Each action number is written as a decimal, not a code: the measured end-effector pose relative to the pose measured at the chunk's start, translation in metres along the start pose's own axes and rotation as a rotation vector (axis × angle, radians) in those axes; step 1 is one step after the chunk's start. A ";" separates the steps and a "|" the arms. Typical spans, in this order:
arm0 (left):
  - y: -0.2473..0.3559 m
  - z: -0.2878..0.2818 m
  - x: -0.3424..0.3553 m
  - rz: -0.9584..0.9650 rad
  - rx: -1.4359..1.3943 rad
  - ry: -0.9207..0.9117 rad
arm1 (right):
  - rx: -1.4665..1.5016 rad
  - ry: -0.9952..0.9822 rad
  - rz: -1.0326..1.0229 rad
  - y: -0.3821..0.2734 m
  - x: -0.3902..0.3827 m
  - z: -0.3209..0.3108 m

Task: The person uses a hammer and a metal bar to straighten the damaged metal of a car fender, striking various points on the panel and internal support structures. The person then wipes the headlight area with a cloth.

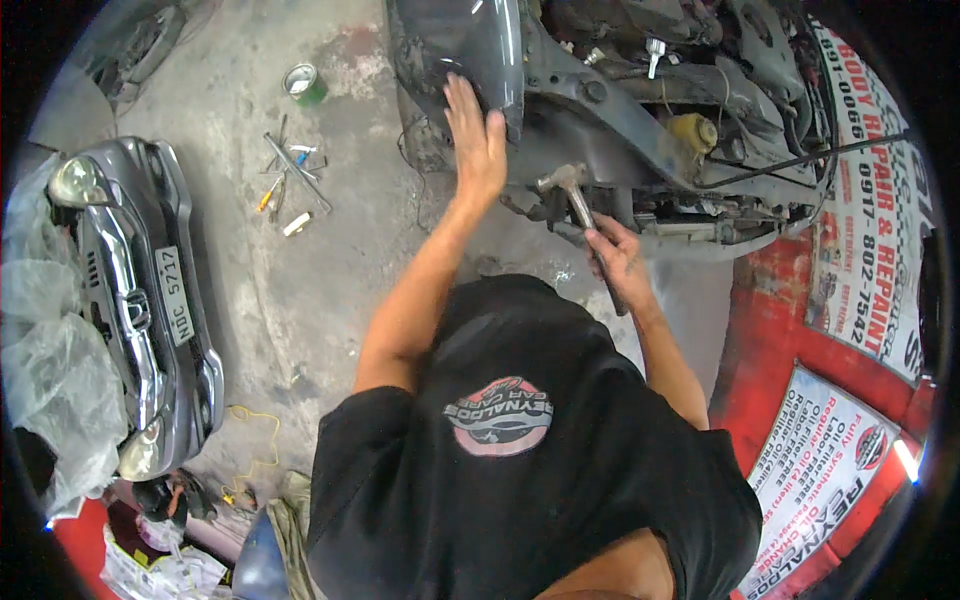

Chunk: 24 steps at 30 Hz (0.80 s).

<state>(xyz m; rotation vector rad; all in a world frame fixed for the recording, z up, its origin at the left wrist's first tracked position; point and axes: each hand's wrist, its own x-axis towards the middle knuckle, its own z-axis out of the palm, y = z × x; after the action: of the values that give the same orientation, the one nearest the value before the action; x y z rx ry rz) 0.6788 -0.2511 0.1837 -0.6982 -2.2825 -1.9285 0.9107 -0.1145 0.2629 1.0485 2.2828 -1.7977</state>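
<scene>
My left hand (477,140) lies flat, fingers stretched out, against the dark grey fender (455,40) of a car. My right hand (617,262) is wrapped round the handle of a hammer (583,208). The hammer's head points up and away from me, near the inner body panel (590,145) at the car's opened front. Whether the head touches the metal, I cannot tell. Right of the fender, the engine bay (690,95) lies exposed, with a yellowish reservoir (692,133) in it.
A removed front bumper with grille (150,300) rests at left beside clear plastic sheeting (70,400). Several hand tools (292,170) and a green can (304,85) are on the concrete floor. Printed banners (870,200) hang on the red wall (765,300) at right. A yellow cord (262,450) trails lower left.
</scene>
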 end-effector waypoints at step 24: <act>-0.032 -0.100 -0.049 -0.619 0.042 -0.458 | 1.271 -0.273 0.143 0.000 0.107 0.164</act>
<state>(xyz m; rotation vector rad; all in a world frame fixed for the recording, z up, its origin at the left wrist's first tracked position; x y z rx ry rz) 0.6871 -0.3636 0.1586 -0.5022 -3.1079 -2.1041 0.7704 -0.2083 0.1639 0.8429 0.7007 -3.0448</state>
